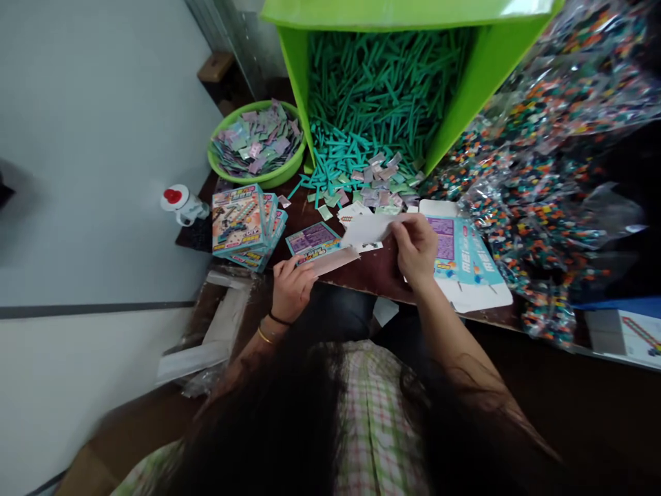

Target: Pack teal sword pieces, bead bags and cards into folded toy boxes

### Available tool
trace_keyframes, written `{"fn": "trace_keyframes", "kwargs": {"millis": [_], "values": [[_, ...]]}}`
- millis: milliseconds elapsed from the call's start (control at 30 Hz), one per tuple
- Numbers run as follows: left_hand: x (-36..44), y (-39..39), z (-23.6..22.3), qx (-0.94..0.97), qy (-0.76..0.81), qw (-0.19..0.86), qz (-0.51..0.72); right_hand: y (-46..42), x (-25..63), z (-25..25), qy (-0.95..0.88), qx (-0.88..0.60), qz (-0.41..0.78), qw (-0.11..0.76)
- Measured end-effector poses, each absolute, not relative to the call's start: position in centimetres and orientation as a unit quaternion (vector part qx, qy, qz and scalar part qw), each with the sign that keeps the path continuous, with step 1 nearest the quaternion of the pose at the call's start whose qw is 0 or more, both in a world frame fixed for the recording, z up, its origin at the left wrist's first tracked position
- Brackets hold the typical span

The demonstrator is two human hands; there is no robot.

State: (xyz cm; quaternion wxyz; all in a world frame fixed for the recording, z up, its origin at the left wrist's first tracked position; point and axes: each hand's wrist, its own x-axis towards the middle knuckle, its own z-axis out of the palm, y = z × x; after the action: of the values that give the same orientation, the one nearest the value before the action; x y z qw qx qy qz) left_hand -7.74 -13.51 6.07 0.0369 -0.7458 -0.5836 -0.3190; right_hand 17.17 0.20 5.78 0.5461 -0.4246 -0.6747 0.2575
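My left hand (pixel 294 288) is closed on the near left end of a small blue-and-purple printed carton (pixel 314 238) at the table's front edge. A pale flap (pixel 334 262) stands out along the carton's near side. Between thumb and fingers, my right hand (pixel 416 249) pinches a white paper sheet (pixel 368 229), whose left end reaches the carton's right end. Whether the sheet has entered the carton, I cannot tell. Printed paper slips (pixel 352 211) lie partly beneath the sheet. To the right of my right hand are flat, unfolded cartons (pixel 466 251).
A green bin (pixel 293 89) tipped on its side spills teal plastic sticks (pixel 341 155) and small sachets (pixel 385 180). Left of it stand a green basin (pixel 281 180) of sachets, stacked finished-looking boxes (pixel 238 220) and a lidded mug (pixel 184 205). Bags of colourful pieces (pixel 516 227) crowd the right.
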Motion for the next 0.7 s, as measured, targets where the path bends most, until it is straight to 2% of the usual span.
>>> {"fn": "trace_keyframes", "kwargs": {"millis": [67, 167, 233, 333, 433, 467, 567, 700], "values": [[-7.7, -13.4, 6.1, -0.743, -0.587, 0.032, -0.322, -1.9, 16.5, 7.0, -0.755, -0.343, 0.224, 0.511], [-7.8, -13.4, 6.1, -0.749, -0.582, 0.019, -0.316, -4.2, 14.9, 6.6, -0.871, -0.219, 0.159, 0.410], [-7.9, -13.4, 6.1, -0.759, -0.570, 0.020, -0.314, -3.9, 14.0, 5.4, -0.898, -0.204, 0.151, 0.359], [-8.1, -13.5, 5.9, -0.763, -0.563, 0.019, -0.318, -0.3, 14.2, 3.4, -0.882, -0.340, 0.165, 0.282], [-8.1, -13.7, 5.9, -0.759, -0.569, 0.006, -0.316, 5.3, 15.4, 1.9, -0.814, -0.546, 0.145, 0.137], [-8.1, -13.8, 6.0, -0.758, -0.571, 0.001, -0.314, 7.0, 15.9, 1.5, -0.798, -0.575, 0.142, 0.113], [-7.9, -13.9, 6.3, -0.753, -0.574, -0.006, -0.320, 10.2, 16.9, 0.6, -0.780, -0.599, 0.149, 0.102], [-8.0, -13.9, 6.7, -0.732, -0.592, -0.029, -0.336, 10.7, 17.6, 1.3, -0.774, -0.587, 0.166, 0.171]]}}
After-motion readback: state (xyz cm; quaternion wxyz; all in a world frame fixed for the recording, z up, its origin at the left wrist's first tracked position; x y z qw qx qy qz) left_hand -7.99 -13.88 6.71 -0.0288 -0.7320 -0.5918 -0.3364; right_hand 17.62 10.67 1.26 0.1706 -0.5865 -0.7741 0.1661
